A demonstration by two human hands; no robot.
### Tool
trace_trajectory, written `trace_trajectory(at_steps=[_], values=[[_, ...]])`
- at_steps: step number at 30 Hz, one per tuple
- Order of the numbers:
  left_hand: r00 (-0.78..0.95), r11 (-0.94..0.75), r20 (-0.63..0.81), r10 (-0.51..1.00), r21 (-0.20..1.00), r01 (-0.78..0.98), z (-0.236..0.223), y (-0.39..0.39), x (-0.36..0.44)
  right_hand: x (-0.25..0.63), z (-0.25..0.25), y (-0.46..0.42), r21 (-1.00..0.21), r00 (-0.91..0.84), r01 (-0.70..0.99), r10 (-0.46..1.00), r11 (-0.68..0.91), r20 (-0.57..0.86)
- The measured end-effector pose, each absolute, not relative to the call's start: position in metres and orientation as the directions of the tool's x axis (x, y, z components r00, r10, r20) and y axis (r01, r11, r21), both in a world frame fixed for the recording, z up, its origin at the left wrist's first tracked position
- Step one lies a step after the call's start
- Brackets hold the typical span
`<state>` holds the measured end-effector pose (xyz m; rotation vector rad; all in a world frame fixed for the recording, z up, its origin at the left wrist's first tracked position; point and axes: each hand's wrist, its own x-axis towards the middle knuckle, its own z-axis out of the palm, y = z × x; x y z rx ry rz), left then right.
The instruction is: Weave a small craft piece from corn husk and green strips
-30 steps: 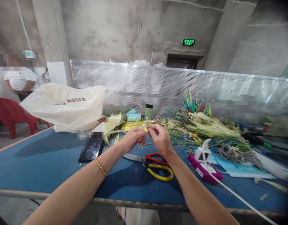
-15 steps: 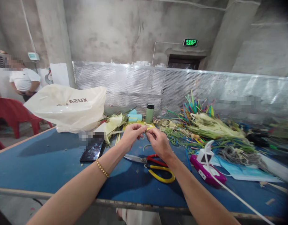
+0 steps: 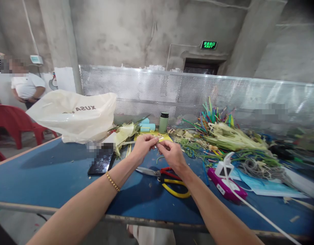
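Observation:
My left hand (image 3: 143, 147) and my right hand (image 3: 171, 153) meet over the middle of the table, fingertips pinched together. Between them is something small and pale, too tiny to make out. Below my right hand lies a pair of shears (image 3: 149, 172) with one red and one yellow handle, partly hidden by my right forearm. Just beyond my fingers is a yellow sheet (image 3: 167, 137). Dry pale husks (image 3: 126, 133) lie to the left of my left hand.
A green bottle (image 3: 163, 124) stands behind my hands beside light-blue rolls (image 3: 147, 127). On the left are a white plastic bag (image 3: 77, 119) and a phone (image 3: 100, 165). Husk bundles (image 3: 231, 136), cords (image 3: 254, 166) and a purple power strip (image 3: 231, 190) with a white cable lie right.
My fingertips have drawn slightly closer together, and my right hand has shifted a little left. Both hands stay pinched; the things on the table have not moved.

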<state>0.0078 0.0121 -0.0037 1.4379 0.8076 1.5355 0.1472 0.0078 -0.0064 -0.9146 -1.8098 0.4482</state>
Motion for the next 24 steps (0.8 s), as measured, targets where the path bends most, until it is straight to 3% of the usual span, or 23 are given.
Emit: trace_trajectory(at_steps=[7, 14, 20, 22, 24], values=[[0.103, -0.328, 0.370, 0.923, 0.899, -0.291, -0.001, 0.012, 0.004, 0.150, -0.007, 0.007, -0.648, -0.240, 0.411, 0.762, 0.642, 0.602], [0.173, -0.255, 0.315, 0.933, 0.919, -0.299, -0.002, 0.015, 0.002, 0.151, -0.008, 0.008, -0.506, -0.311, 0.523, 0.706, 0.686, 0.636], [0.012, -0.327, 0.341, 0.940, 0.909, -0.258, -0.004, 0.015, 0.006, 0.143, -0.015, 0.009, -0.607, -0.146, 0.478, 0.738, 0.635, 0.658], [0.013, -0.320, 0.334, 0.942, 0.913, -0.254, -0.004, 0.015, 0.006, 0.142, -0.018, 0.009, -0.569, -0.112, 0.516, 0.709, 0.640, 0.697], [0.021, -0.317, 0.332, 0.943, 0.916, -0.245, -0.004, 0.015, 0.006, 0.142, -0.019, 0.007, -0.457, -0.144, 0.593, 0.646, 0.663, 0.750]])
